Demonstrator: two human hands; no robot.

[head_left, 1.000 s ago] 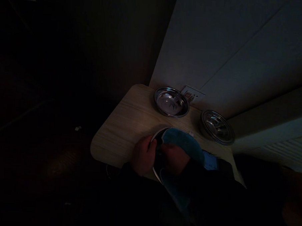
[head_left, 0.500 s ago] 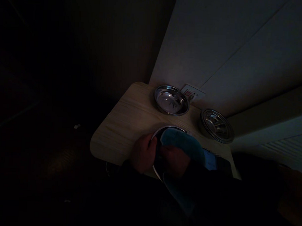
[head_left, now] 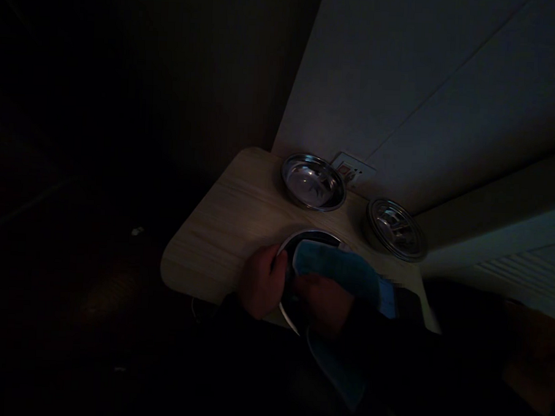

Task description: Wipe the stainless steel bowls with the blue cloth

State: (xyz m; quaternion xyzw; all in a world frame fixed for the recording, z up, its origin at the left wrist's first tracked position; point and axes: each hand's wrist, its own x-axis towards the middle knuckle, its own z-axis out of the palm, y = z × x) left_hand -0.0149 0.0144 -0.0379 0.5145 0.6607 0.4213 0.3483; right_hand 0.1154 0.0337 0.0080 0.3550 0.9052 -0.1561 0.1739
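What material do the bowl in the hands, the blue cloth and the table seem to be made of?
Held bowl: probably polished steel, since its thin rim glints bright.
Blue cloth: soft and matte, perhaps microfibre; the dim light leaves that open.
Table: pale wood grain in straight lines, possibly a laminate.

Very dim, left side black, faint glints

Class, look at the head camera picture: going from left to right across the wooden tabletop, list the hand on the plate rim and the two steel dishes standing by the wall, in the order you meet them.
left hand → steel bowl → stack of steel plates
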